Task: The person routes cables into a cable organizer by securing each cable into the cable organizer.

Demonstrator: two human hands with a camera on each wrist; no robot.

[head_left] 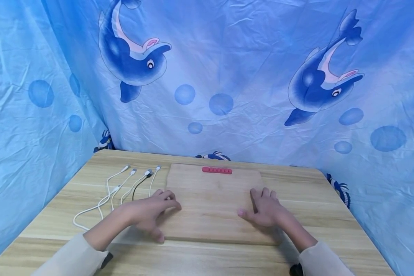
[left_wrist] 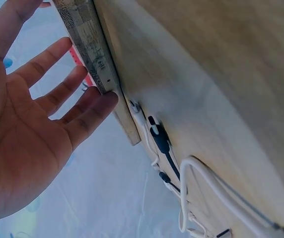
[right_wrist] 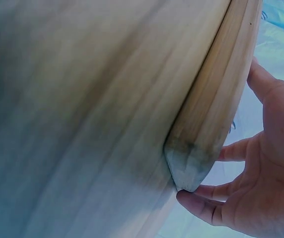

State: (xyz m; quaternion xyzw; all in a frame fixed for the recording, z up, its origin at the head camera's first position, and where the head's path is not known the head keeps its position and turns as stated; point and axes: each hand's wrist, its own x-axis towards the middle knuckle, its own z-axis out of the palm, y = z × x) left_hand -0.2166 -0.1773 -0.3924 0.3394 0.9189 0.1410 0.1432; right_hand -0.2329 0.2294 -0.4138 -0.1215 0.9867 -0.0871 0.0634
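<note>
A flat wooden board [head_left: 210, 211] lies on the table between my hands. My left hand [head_left: 150, 212] is spread at its left side, fingertips on the board's edge in the left wrist view. Over the right side, my right hand [head_left: 265, 212] rests its fingers along the edge, thumb on the top face; the right wrist view shows those fingertips near a board corner [right_wrist: 191, 163]. Neither hand curls round anything. On the board's far part sits a red strip [head_left: 216, 170] with several notches, like a cable organizer.
Left of the board, several cables lie on the wooden table [head_left: 55, 218]: white ones such as a looped white cable [head_left: 86, 211], and a black cable [head_left: 137, 186]. A blue curtain [head_left: 220, 76] with printed dolphins hangs behind the table and at both sides.
</note>
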